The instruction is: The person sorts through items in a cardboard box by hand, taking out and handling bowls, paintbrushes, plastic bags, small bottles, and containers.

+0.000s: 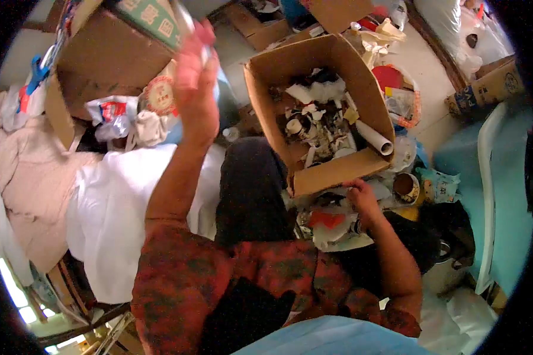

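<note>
My left hand (196, 71) is raised at the upper left, smeared by motion. Its fingers are bent around a pale, long thing (184, 18) too blurred to name. Behind that hand stands an open cardboard box with green print (109, 56). My right hand (364, 201) is just below the near edge of another open cardboard box (337, 171), its fingers stretched toward that edge; whether they touch it is unclear. Inside this second box lie mixed scraps, crumpled white pieces and a white tube (374, 139), which leans on the right wall.
White cloth or plastic sheeting (118, 219) and a beige blanket (32, 177) lie on the left. A patterned cup (406, 187) and plastic bags (438, 184) are right of my right hand. A blue surface with a white edge (465, 165) borders the right side.
</note>
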`<state>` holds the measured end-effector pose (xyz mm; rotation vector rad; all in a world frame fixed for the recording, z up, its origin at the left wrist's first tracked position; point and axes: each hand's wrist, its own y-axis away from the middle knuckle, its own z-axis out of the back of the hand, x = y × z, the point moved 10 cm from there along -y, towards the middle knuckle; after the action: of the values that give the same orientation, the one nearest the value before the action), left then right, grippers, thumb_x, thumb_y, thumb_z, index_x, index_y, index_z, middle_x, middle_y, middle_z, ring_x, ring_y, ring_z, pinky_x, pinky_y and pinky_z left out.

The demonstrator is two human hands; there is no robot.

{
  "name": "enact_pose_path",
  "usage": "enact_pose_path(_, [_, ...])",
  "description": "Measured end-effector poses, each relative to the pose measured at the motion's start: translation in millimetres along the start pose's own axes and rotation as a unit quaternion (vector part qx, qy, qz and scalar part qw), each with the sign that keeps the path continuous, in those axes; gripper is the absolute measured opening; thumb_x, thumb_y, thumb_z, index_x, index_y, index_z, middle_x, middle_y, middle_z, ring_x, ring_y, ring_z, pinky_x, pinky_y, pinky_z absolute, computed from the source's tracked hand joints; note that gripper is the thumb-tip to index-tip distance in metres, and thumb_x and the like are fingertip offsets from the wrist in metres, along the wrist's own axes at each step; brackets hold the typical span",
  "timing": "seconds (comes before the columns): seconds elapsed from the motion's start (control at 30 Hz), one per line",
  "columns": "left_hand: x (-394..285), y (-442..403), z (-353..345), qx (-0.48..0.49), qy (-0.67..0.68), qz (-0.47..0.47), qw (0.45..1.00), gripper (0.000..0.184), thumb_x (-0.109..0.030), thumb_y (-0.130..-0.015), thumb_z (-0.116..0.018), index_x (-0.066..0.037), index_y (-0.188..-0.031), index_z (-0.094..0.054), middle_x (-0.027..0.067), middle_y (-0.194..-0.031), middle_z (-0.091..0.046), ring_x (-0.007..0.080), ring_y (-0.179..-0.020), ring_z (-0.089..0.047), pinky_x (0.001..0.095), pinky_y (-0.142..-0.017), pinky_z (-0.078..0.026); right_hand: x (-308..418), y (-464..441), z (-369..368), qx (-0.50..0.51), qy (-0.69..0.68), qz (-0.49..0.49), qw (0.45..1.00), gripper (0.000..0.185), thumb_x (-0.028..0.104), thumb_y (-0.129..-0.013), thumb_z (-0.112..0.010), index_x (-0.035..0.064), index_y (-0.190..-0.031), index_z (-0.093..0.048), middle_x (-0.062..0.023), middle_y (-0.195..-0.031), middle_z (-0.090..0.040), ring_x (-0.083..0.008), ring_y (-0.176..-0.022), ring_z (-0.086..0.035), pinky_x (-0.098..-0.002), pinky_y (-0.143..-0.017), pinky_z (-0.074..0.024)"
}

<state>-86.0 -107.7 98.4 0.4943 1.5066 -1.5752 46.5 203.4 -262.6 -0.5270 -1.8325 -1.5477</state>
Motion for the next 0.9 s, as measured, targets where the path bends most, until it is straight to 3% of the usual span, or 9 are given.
enact_pose_path(0.17, [-211,57,11,0.020,-0.064,-0.384,0.921,0.041,-0.022,-0.089,-0.044,0.001,-0.124,-0.041,0.0102,-0.125,-0.044,0.0203,-0.114,-0.040,0.0357,-0.095,-0.031,-13,-19,9,-0.008,-0.012,0.092,0.996,0.017,0.007,-0.084,-0.043,0.0092,-0.096,-0.055,0.0043,-0.065,-0.042,-0.0063,-0.051,-0.036,-0.0209,-0.046,-0.0287])
enact_pose_path(0.2, [-226,67,15,0.014,-0.074,-0.404,0.912,0.040,-0.022,-0.089,-0.044,0.001,-0.123,-0.042,0.0102,-0.123,-0.044,0.0203,-0.113,-0.041,0.0357,-0.094,-0.031,20,16,-6,0.006,-0.027,-0.019,0.999,0.019,0.004,-0.082,-0.043,0.0079,-0.095,-0.056,0.0021,-0.070,-0.047,-0.0062,-0.058,-0.039,-0.0200,-0.051,-0.0311])
enact_pose_path(0.27, [-240,73,17,0.028,-0.085,-0.417,0.904,0.039,-0.022,-0.089,-0.043,0.001,-0.121,-0.043,0.0102,-0.120,-0.045,0.0204,-0.110,-0.041,0.0357,-0.092,-0.032,-22,15,-18,0.010,0.313,0.101,0.944,0.020,0.002,-0.082,-0.044,0.0071,-0.095,-0.057,0.0011,-0.072,-0.048,-0.0070,-0.059,-0.040,-0.0204,-0.052,-0.0318])
enact_pose_path(0.33, [-245,66,29,-0.026,-0.059,-0.460,0.885,0.038,-0.022,-0.090,-0.043,0.001,-0.120,-0.044,0.0101,-0.118,-0.045,0.0204,-0.107,-0.042,0.0358,-0.090,-0.033,-5,-36,32,-0.037,0.270,0.193,0.943,0.022,0.000,-0.080,-0.044,0.0062,-0.095,-0.058,0.0001,-0.072,-0.050,-0.0083,-0.058,-0.042,-0.0217,-0.050,-0.0325])
enact_pose_path(0.37, [-240,60,35,-0.031,-0.046,-0.464,0.884,0.037,-0.022,-0.090,-0.043,0.001,-0.119,-0.044,0.0101,-0.116,-0.046,0.0204,-0.106,-0.042,0.0358,-0.089,-0.033,-30,-51,20,0.005,0.008,0.191,0.982,0.023,-0.001,-0.080,-0.043,0.0056,-0.095,-0.059,-0.0005,-0.071,-0.051,-0.0091,-0.056,-0.042,-0.0227,-0.048,-0.0329])
enact_pose_path(0.47, [-240,54,49,-0.064,-0.022,-0.469,0.881,0.035,-0.021,-0.090,-0.043,0.001,-0.117,-0.046,0.0100,-0.112,-0.047,0.0205,-0.102,-0.044,0.0358,-0.086,-0.035,-1,-14,6,-0.009,0.022,0.113,0.993,0.024,-0.002,-0.079,-0.043,0.0061,-0.094,-0.060,0.0003,-0.069,-0.050,-0.0091,-0.053,-0.042,-0.0241,-0.045,-0.0329])
enact_pose_path(0.5, [-238,54,55,-0.074,-0.020,-0.465,0.882,0.034,-0.021,-0.090,-0.043,0.001,-0.116,-0.046,0.0100,-0.111,-0.047,0.0205,-0.100,-0.044,0.0359,-0.084,-0.035,-11,-31,13,-0.001,0.072,0.192,0.979,0.022,-0.001,-0.079,-0.044,0.0061,-0.092,-0.060,0.0012,-0.067,-0.048,-0.0083,-0.052,-0.041,-0.0237,-0.044,-0.0319])
enact_pose_path(0.77, [-267,48,89,-0.097,-0.081,-0.453,0.883,0.030,-0.021,-0.090,-0.042,0.001,-0.110,-0.050,0.0098,-0.100,-0.050,0.0207,-0.089,-0.047,0.0360,-0.076,-0.038,-5,-25,13,0.008,0.064,0.120,0.991,0.014,0.010,-0.085,-0.044,0.0066,-0.090,-0.057,0.0025,-0.059,-0.042,-0.0077,-0.049,-0.039,-0.0242,-0.043,-0.0310])
enact_pose_path(0.9, [-275,50,102,-0.111,-0.090,-0.444,0.884,0.029,-0.021,-0.090,-0.041,0.001,-0.106,-0.051,0.0097,-0.094,-0.052,0.0208,-0.084,-0.048,0.0361,-0.071,-0.040,3,-42,11,-0.039,0.101,0.191,0.976,0.016,0.010,-0.086,-0.044,0.0070,-0.092,-0.058,0.0027,-0.062,-0.045,-0.0084,-0.051,-0.040,-0.0248,-0.044,-0.0317])
